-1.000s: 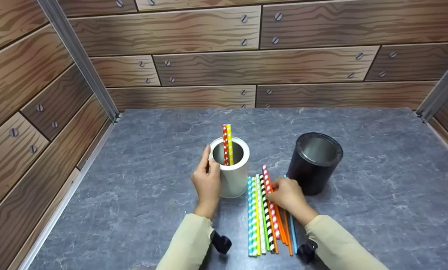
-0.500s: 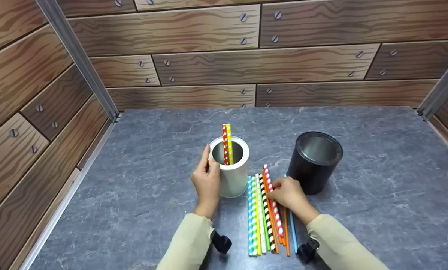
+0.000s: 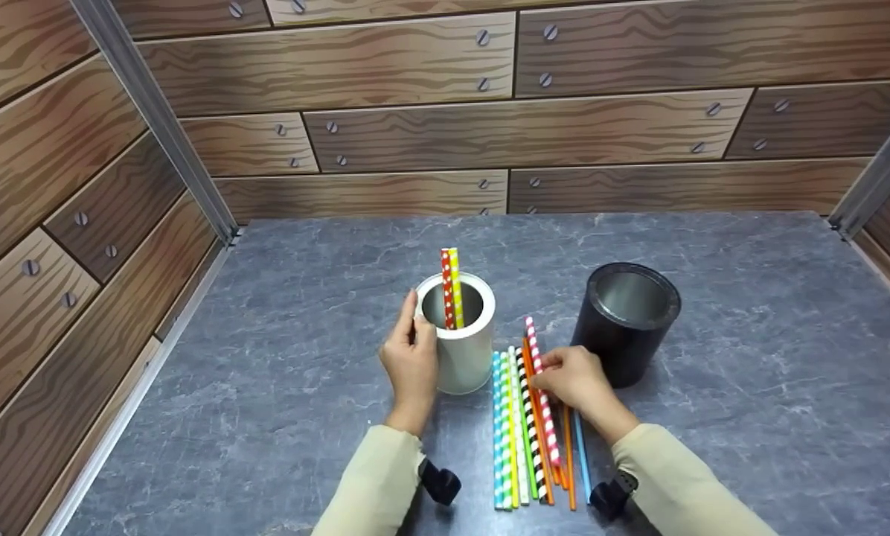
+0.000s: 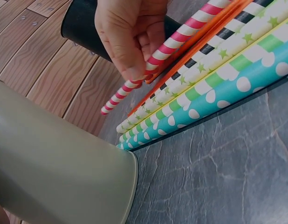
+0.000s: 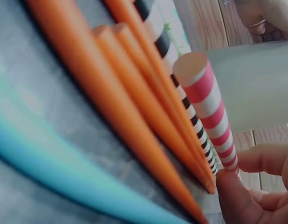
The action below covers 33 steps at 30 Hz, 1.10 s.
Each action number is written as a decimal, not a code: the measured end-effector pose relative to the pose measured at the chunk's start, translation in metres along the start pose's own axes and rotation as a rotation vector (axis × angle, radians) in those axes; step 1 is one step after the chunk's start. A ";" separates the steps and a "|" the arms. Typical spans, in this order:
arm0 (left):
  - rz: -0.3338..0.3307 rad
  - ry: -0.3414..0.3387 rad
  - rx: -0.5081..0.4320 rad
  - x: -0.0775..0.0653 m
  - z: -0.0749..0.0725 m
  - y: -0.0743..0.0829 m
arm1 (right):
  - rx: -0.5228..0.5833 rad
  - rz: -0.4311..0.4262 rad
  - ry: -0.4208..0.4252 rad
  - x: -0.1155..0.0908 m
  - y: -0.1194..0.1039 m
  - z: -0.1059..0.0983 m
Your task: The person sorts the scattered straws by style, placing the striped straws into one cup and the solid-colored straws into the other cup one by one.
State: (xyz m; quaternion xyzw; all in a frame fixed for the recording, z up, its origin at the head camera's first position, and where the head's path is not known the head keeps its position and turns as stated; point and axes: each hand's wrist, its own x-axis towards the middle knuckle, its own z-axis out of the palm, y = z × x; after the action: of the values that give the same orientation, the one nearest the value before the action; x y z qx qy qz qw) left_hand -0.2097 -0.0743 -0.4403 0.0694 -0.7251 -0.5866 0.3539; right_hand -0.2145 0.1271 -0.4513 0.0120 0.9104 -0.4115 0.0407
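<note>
My left hand (image 3: 409, 365) grips the left side of a white can (image 3: 466, 363), thumb in front. A red dotted straw (image 3: 447, 290) and a yellow dotted straw (image 3: 456, 294) stand inside that can. Between thumb and finger, my right hand (image 3: 580, 380) pinches a pink-and-white striped paper straw (image 4: 200, 21). In the right wrist view, the near end of this striped straw (image 5: 211, 107) is raised above its neighbours. Beneath and beside it lie several orange straws (image 5: 134, 112) and a black-and-white striped straw (image 4: 223, 33).
Left of the orange ones lie a blue dotted straw (image 3: 498, 447), green-striped, yellow and star-patterned straws in a row. A black can (image 3: 623, 357) stands just behind my right hand. One blue straw (image 3: 581, 454) lies at the right. Wood-patterned walls (image 3: 415, 134) enclose the grey tabletop (image 3: 303, 313).
The pink striped straw has come away from among the orange straws and shifted slightly forward with my right hand. The orange straws have moved slightly. My left hand has stayed on the white can.
</note>
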 end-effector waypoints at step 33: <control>0.036 0.028 0.024 0.000 0.001 0.000 | 0.274 -0.100 0.022 0.001 -0.061 -0.045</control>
State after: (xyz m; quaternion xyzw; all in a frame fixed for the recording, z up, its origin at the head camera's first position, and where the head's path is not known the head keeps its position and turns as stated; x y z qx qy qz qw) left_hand -0.2106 -0.0739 -0.4402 0.0690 -0.7282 -0.5704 0.3736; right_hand -0.2212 0.1207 -0.3765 -0.0236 0.8457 -0.5331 0.0081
